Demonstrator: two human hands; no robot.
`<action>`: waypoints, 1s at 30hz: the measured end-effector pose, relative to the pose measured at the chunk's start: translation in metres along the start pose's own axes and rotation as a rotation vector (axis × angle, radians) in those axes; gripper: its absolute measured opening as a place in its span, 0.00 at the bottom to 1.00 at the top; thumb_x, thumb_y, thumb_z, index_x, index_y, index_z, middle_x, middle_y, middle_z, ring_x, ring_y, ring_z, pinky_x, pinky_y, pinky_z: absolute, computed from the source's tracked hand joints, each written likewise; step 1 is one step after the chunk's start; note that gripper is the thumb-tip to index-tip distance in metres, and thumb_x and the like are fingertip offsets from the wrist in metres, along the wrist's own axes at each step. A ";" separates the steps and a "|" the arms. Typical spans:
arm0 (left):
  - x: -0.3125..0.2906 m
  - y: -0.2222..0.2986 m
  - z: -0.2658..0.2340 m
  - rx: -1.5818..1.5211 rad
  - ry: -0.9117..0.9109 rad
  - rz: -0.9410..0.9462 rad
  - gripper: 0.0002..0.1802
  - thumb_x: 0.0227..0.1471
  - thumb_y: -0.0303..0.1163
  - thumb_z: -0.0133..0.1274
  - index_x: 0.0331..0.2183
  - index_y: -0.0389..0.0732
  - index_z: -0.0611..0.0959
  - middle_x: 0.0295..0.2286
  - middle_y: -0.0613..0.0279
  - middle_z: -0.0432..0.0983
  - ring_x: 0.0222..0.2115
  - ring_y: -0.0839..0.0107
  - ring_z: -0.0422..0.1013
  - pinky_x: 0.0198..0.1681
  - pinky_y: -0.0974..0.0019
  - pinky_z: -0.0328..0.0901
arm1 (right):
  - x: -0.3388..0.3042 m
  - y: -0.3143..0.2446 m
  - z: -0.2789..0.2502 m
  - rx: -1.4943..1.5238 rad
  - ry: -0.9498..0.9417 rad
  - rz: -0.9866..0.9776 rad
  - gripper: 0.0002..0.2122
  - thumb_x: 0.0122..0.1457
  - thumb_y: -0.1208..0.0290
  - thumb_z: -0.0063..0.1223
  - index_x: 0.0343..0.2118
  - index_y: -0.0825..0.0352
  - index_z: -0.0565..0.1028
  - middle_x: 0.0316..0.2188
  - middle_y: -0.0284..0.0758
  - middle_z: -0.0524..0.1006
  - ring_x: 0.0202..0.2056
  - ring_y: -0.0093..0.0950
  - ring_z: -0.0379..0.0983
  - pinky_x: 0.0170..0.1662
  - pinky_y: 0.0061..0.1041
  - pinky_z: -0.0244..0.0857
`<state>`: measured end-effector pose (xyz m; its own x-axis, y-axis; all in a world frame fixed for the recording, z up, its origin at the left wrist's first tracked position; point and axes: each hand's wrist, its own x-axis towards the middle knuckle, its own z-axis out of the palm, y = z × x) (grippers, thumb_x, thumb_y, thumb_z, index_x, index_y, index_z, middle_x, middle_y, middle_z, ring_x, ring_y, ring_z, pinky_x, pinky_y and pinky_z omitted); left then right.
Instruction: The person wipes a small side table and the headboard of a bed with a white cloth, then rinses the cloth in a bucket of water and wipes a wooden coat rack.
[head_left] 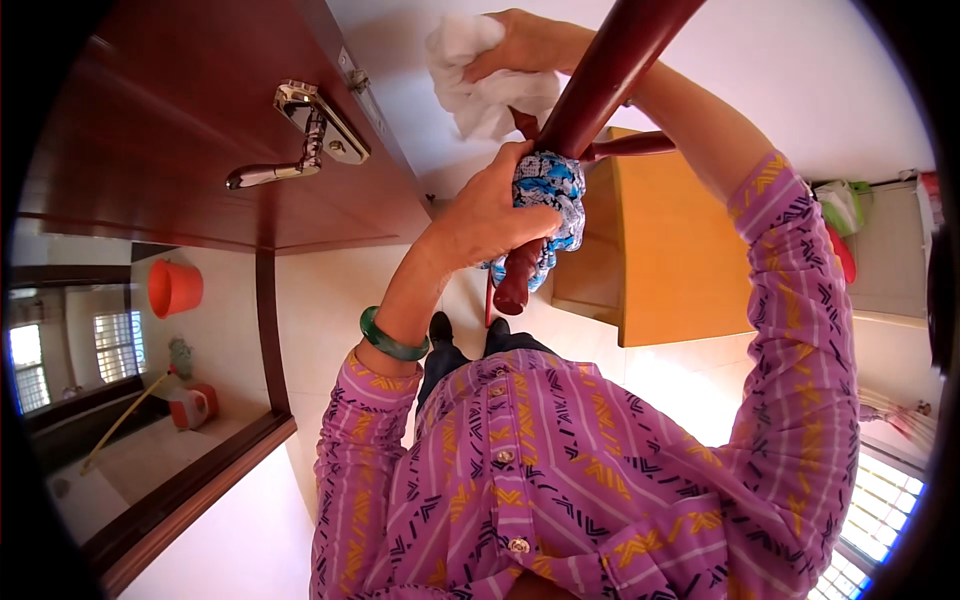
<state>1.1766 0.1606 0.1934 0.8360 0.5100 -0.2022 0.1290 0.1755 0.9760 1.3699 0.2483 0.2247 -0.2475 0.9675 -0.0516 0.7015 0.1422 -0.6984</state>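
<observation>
A dark red wooden coat rack [615,75] rises in front of me, its pegs sticking out from the pole. Bunched blue, white and black patterned fabric [566,190] hangs around its near peg. My left hand [490,215] is closed around the rack at this peg, thumb lying across the fabric; its other fingers are mostly hidden. On the far side of the pole, my right hand [512,48] grips a crumpled white cloth [465,85] against or close to the pale wall. The pole crosses in front of my right forearm.
An opened dark red door [180,130] with a shiny lever handle [300,150] stands at left. Beyond the doorway are an orange bucket [175,288] and a red-and-white container [193,407]. A yellow-brown wooden cabinet [680,250] stands at right, close to the rack.
</observation>
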 end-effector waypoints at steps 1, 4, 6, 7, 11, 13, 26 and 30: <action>0.001 0.002 0.000 -0.012 -0.014 -0.023 0.42 0.35 0.34 0.57 0.52 0.29 0.61 0.36 0.52 0.71 0.35 0.66 0.70 0.40 0.65 0.66 | -0.008 -0.004 -0.009 -0.043 -0.059 0.200 0.22 0.41 0.59 0.64 0.35 0.72 0.77 0.29 0.36 0.78 0.30 0.24 0.73 0.36 0.21 0.67; 0.002 0.004 0.001 0.020 0.010 0.042 0.40 0.34 0.35 0.57 0.51 0.29 0.63 0.36 0.52 0.72 0.35 0.66 0.70 0.40 0.65 0.66 | -0.063 0.037 -0.055 -0.119 -0.085 -0.030 0.17 0.47 0.68 0.62 0.39 0.70 0.74 0.31 0.36 0.78 0.31 0.23 0.74 0.37 0.21 0.69; 0.002 -0.001 -0.001 0.027 0.018 0.056 0.40 0.34 0.35 0.57 0.50 0.29 0.64 0.36 0.52 0.72 0.35 0.66 0.70 0.40 0.65 0.66 | -0.098 0.011 -0.066 -0.014 0.164 0.124 0.13 0.51 0.69 0.59 0.38 0.69 0.74 0.31 0.33 0.78 0.31 0.23 0.75 0.37 0.20 0.70; 0.004 -0.014 -0.007 0.049 0.002 0.114 0.39 0.38 0.39 0.59 0.49 0.29 0.65 0.35 0.52 0.72 0.35 0.67 0.70 0.40 0.66 0.67 | -0.109 -0.029 -0.063 0.067 0.308 0.114 0.10 0.52 0.70 0.57 0.37 0.69 0.75 0.31 0.31 0.78 0.32 0.23 0.75 0.37 0.21 0.70; 0.008 -0.006 -0.012 0.088 -0.057 0.150 0.33 0.49 0.46 0.57 0.48 0.33 0.67 0.38 0.58 0.70 0.39 0.74 0.67 0.43 0.69 0.64 | -0.217 -0.046 -0.077 0.475 0.545 0.388 0.16 0.51 0.70 0.58 0.43 0.70 0.73 0.36 0.35 0.77 0.38 0.25 0.73 0.42 0.25 0.68; 0.016 -0.012 -0.025 0.192 -0.017 0.174 0.24 0.48 0.43 0.59 0.40 0.35 0.73 0.32 0.63 0.72 0.33 0.78 0.67 0.36 0.74 0.64 | -0.252 -0.059 -0.053 0.574 0.762 0.559 0.15 0.51 0.72 0.59 0.42 0.69 0.73 0.36 0.35 0.77 0.38 0.25 0.73 0.43 0.24 0.67; 0.039 0.046 -0.006 0.792 0.453 0.900 0.27 0.38 0.49 0.65 0.33 0.39 0.77 0.24 0.57 0.79 0.26 0.69 0.76 0.28 0.67 0.66 | -0.188 -0.135 0.111 0.097 0.580 -0.100 0.23 0.42 0.70 0.64 0.45 0.60 0.70 0.36 0.34 0.77 0.37 0.35 0.75 0.42 0.31 0.68; 0.049 0.023 -0.021 0.855 0.228 0.636 0.33 0.34 0.55 0.66 0.37 0.41 0.76 0.21 0.59 0.78 0.24 0.62 0.76 0.28 0.62 0.67 | -0.190 -0.120 0.140 0.213 0.736 -0.026 0.26 0.43 0.59 0.65 0.44 0.64 0.70 0.35 0.39 0.76 0.37 0.36 0.74 0.43 0.29 0.67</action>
<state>1.2094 0.2079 0.2044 0.7735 0.4604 0.4355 0.1100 -0.7743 0.6232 1.2392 0.0178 0.2187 0.2988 0.8649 0.4034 0.5394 0.1956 -0.8190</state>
